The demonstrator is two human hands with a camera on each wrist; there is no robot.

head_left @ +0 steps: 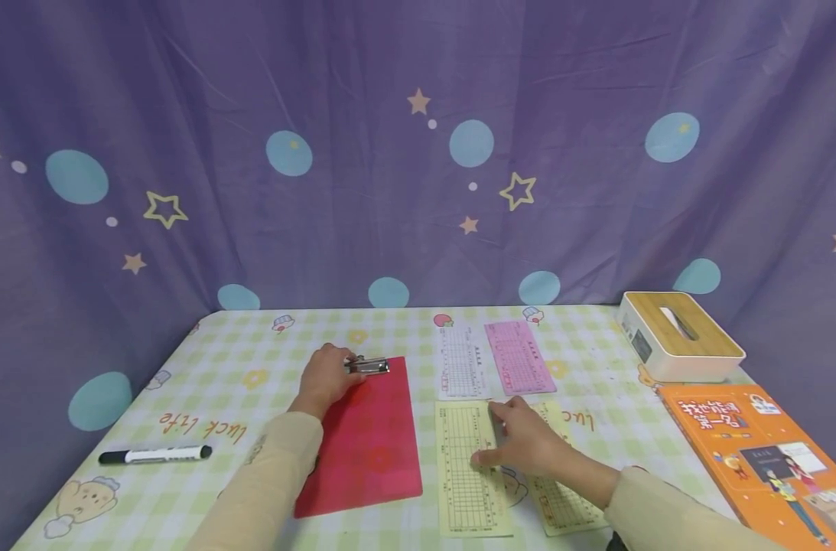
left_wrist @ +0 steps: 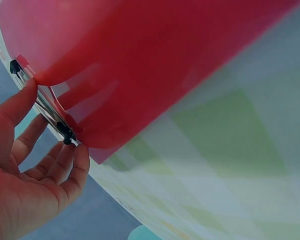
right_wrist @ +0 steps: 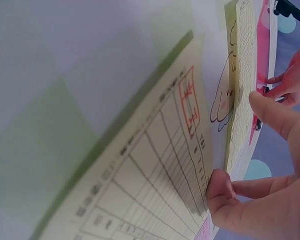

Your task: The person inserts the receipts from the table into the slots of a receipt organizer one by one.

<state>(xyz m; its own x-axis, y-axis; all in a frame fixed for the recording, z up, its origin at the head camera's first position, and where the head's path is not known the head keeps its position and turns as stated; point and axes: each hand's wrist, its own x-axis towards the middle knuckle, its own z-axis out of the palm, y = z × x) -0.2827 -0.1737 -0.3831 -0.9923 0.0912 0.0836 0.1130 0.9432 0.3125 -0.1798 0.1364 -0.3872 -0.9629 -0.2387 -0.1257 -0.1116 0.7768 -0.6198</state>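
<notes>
On the left of the head view lies a translucent red clipboard (head_left: 372,451) with a metal clip (head_left: 369,366) at its far end. My left hand (head_left: 324,379) holds that end; in the left wrist view the thumb lies on the clip (left_wrist: 47,107) and the fingers reach round the edge. A yellow printed form (head_left: 469,490) lies right of the clipboard. My right hand (head_left: 528,444) is over its right edge, thumb and fingers spread apart, thumb touching the sheet. Another yellow form (head_left: 565,509) lies partly under the right forearm.
A white form (head_left: 462,363) and a pink form (head_left: 521,358) lie farther back. At the right are a tissue box (head_left: 679,333) and an orange book (head_left: 762,459). A black-and-white marker (head_left: 156,455) lies at the left, on the checked tablecloth (head_left: 245,352).
</notes>
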